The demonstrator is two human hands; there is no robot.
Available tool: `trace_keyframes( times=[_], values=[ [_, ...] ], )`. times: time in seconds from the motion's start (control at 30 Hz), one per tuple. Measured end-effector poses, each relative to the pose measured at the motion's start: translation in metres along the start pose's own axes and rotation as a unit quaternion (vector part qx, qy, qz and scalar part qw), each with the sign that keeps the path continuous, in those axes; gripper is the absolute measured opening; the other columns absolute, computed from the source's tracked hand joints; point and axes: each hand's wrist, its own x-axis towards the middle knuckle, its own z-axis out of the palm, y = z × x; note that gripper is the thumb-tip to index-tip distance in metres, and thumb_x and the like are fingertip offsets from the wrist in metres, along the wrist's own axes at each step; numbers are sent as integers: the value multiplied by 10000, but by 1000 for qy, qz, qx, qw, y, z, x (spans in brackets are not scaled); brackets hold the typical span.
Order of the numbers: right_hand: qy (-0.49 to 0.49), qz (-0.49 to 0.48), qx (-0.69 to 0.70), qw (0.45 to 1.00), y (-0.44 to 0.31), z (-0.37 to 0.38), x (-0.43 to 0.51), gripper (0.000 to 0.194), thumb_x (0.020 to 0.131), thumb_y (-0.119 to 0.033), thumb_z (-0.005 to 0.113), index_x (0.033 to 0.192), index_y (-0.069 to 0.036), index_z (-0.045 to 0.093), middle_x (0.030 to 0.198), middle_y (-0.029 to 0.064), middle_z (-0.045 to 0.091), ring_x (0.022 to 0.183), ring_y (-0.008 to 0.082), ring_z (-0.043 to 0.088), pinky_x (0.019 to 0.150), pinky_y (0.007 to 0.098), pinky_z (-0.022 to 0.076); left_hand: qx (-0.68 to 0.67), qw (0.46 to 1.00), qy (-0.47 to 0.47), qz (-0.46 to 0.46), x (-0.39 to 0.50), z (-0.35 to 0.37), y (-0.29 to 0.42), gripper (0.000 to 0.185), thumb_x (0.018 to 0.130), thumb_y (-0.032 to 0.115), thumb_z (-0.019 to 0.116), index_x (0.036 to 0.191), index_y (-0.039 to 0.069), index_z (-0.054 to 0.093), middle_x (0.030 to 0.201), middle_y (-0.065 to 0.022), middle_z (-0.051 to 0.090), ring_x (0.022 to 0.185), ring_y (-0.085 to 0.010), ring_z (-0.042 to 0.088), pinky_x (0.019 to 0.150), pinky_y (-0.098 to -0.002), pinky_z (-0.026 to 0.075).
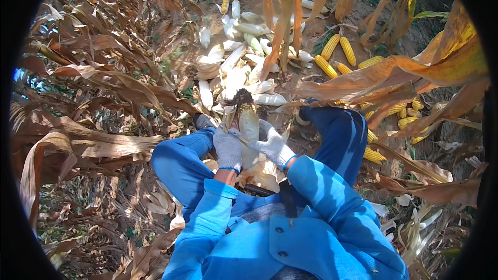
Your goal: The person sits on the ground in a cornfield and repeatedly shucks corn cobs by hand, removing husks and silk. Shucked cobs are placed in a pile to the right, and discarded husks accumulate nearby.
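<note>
Between my knees, my left hand (228, 146), in a pale knitted glove, grips a partly husked ear of corn (249, 126) and its loosened husk. Yellow kernels and dark silk show at the ear's top, while pale husk still covers its middle. My right hand (274, 144), gloved alike, touches the husk on the ear's right side with its fingers bent; whether they pinch it cannot be told. Just beyond lies a pile of corn ears in pale husks (237, 66). Husked yellow ears (346, 51) lie on the ground at the right, some partly behind dry leaves.
Dry corn leaves (393, 76) hang over the right side, and a stalk (287, 19) stands beyond the pile. More dry corn plants (105, 74) crowd the left. Loose husks (264, 175) lie between my legs, and others (414, 229) at the lower right.
</note>
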Motion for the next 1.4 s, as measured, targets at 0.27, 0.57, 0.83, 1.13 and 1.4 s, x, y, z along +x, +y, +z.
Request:
trace_keyframes(
  times=[0.27,0.57,0.83,1.13,1.4],
  values=[
    [61,131,276,950,-14,-14,5,353,783,-187,746,1072,-28,620,953,70,660,839,174,623,707,342,519,-195,969,-91,-121,-43,26,9,296,939,127,588,1198,-13,612,1040,-70,671,870,-126,601,760,-257,485],
    [62,75,214,972,-13,-25,9,323,848,-222,651,1092,-12,618,947,54,636,841,147,557,749,319,477,-178,976,-49,-120,-34,16,-3,268,933,213,666,1081,-10,657,912,-31,664,771,-119,600,687,-267,482],
    [2,8,-131,991,-3,-19,17,359,829,-266,649,1099,-30,630,994,165,672,890,333,638,767,391,510,43,995,-89,9,-30,11,16,400,917,215,681,1215,-24,564,1119,-112,611,1000,-174,566,861,-288,460],
    [-23,73,-141,987,18,-4,21,408,802,-266,684,1100,2,601,956,127,668,839,225,631,769,348,511,-110,989,-94,-22,-21,15,7,263,998,131,540,1192,-28,621,1040,-56,650,952,-131,577,854,-262,471],
    [68,83,271,957,1,-17,6,307,870,-172,668,1144,-43,614,1018,37,637,905,153,585,777,324,491,-271,955,10,-117,-9,14,-1,273,1003,330,547,1029,63,600,745,0,541,651,-105,495,606,-232,415]
  ],
)
